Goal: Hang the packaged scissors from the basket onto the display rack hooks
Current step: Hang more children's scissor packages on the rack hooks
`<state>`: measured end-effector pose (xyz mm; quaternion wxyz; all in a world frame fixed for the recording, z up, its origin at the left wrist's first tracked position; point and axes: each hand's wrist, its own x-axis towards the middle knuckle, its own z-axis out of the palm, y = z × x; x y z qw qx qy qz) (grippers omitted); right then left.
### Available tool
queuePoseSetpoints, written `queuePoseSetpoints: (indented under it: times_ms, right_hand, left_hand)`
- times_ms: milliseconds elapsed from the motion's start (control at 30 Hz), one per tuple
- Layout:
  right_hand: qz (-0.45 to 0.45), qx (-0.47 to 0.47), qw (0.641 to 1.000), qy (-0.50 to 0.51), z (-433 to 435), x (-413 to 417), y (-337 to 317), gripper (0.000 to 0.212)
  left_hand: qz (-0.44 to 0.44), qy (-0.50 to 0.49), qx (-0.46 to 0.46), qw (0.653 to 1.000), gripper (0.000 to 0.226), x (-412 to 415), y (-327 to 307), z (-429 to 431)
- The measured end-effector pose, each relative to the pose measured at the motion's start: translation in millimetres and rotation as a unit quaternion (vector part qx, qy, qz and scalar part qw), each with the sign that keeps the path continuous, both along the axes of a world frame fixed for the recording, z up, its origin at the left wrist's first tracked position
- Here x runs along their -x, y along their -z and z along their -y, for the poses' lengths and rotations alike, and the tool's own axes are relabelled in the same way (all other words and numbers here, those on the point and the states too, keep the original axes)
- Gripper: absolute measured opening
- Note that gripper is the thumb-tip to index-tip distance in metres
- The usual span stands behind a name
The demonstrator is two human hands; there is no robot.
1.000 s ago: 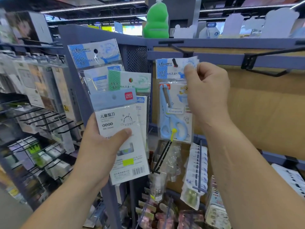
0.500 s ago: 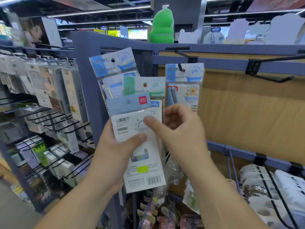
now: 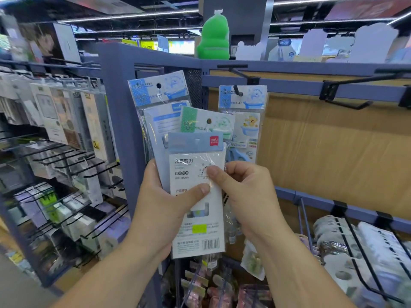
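Note:
My left hand (image 3: 164, 210) grips a fanned stack of packaged scissors in front of the rack. The front pack (image 3: 196, 194) is white with a blue top and a red logo. Behind it stick up a green-topped pack (image 3: 200, 123) and a blue-topped pack (image 3: 159, 90). My right hand (image 3: 244, 196) pinches the right edge of the front white pack with thumb and forefinger. One blue pack of scissors (image 3: 243, 121) hangs on a black hook (image 3: 239, 91) on the blue rail, just behind the stack. The basket is out of view.
An empty black hook (image 3: 347, 103) juts from the same rail to the right, before a wooden back panel (image 3: 333, 147). Lower hooks at the right carry tape rolls (image 3: 347, 247). The left rack (image 3: 62, 134) is full of hanging packs and bare hooks. A green figure (image 3: 214, 36) stands on top.
My right hand let go of the blue pack on the hook, came down and took hold of the front white pack. The left hand's stack rose slightly toward the middle.

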<state>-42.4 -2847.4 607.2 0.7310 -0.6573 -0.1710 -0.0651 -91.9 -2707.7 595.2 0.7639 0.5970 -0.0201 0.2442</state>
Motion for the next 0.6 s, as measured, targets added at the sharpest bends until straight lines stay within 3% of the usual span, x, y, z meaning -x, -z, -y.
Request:
queuePoseSetpoints:
  times_ms: [233, 600]
  right_hand:
    - [-0.016, -0.026, 0.999, -0.022, 6, 3, -1, 0.02]
    - [0.007, -0.046, 0.998, 0.037, 5, 1, -2, 0.021]
  left_hand:
    - [0.022, 0.038, 0.064, 0.997, 0.055, 5, -4, 1]
    - [0.017, 0.049, 0.045, 0.998, 0.049, -2, -1, -6]
